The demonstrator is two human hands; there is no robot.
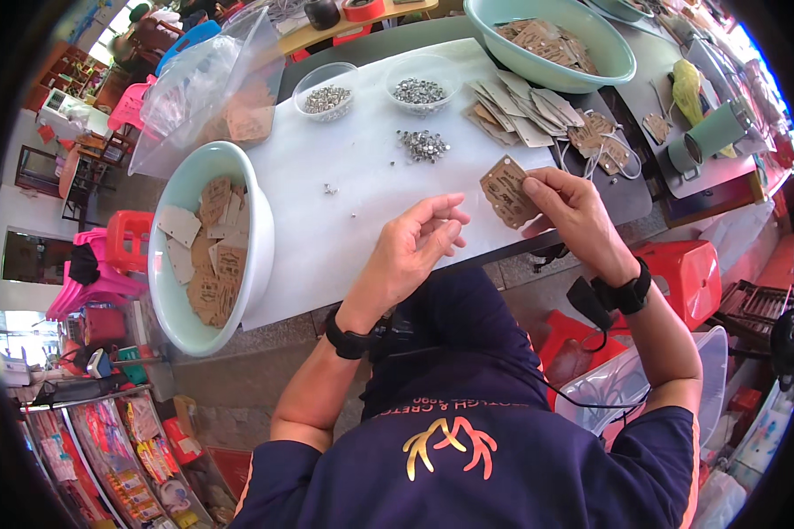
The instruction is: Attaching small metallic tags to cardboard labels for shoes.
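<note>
My right hand (573,212) pinches a brown printed cardboard tag (506,196) by its right edge, thumb on top. A small pale dot shows near the tag's upper corner. To the left of it, my left hand (415,247) hovers over the table's near edge, fingers loosely bent and apart, with nothing visible in them. Beyond both hands lies a loose pile of small silver metal pieces (423,146) on the white table covering (318,238). Stacked tags (525,110), some pale side up, lie behind the held one, beside several tags with white cords (600,141).
Two clear bowls (325,92) of small metal pieces stand at the back. A pale green basin (260,264) of tags sits at left, another basin (625,60) at far right. A clear plastic bag (185,106) stands back left. A red stool (684,273) is at right.
</note>
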